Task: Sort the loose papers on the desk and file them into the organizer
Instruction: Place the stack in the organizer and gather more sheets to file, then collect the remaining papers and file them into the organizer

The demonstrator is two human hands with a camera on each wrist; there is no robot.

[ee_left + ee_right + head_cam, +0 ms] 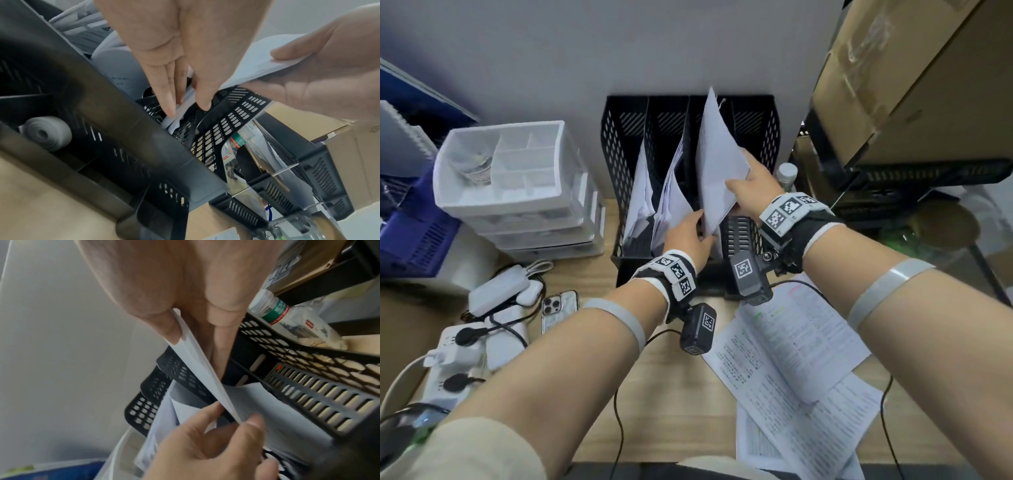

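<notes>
The black four-slot organizer (626, 137) stands at the back of the desk, with white sheets in its two left slots. A stack of white papers (719, 164) stands tilted in the third slot. My right hand (743, 181) grips the stack's lower right side, thumb on the front (172, 335) and fingers behind. My left hand (703, 228) reaches into that slot and pinches the stack's bottom edge (185, 99) between thumb and straight fingers. The fourth slot (308, 386) looks empty. Several printed sheets (791, 359) lie loose on the desk at the right.
A white drawer unit (517, 178) stands left of the organizer, with a blue crate (414, 233) beyond it. A phone (558, 305), a power bank (496, 291) and a power strip (455, 359) lie front left. A bottle (786, 174), black trays (928, 178) and a cardboard box (911, 68) are at right.
</notes>
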